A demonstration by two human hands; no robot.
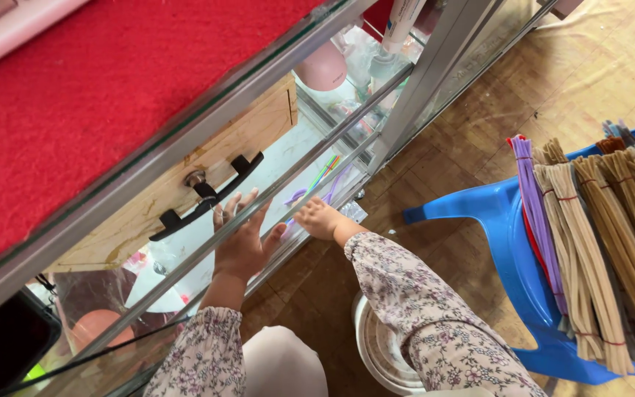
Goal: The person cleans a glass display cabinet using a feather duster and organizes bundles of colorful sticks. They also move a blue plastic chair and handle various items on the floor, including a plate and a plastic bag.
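Observation:
My left hand [239, 241] is flat, fingers spread, against the sliding glass door [185, 257] of a display counter, just below a wooden drawer [207, 158] with a black handle [207, 195]. My right hand [317, 218] reaches into the cabinet's lower shelf, its fingertips at a bundle of thin coloured sticks [323, 180] in purple, green and pink. Whether the right hand grips them is hidden by the metal rail [288, 176]. Both sleeves are floral.
A red mat [75, 95] covers the counter top. To the right a blue plastic chair [508, 250] carries several bundles of tan, purple and red sticks [597, 235]. A round white container [376, 345] sits on the wooden floor below my right arm. Bottles stand inside the cabinet.

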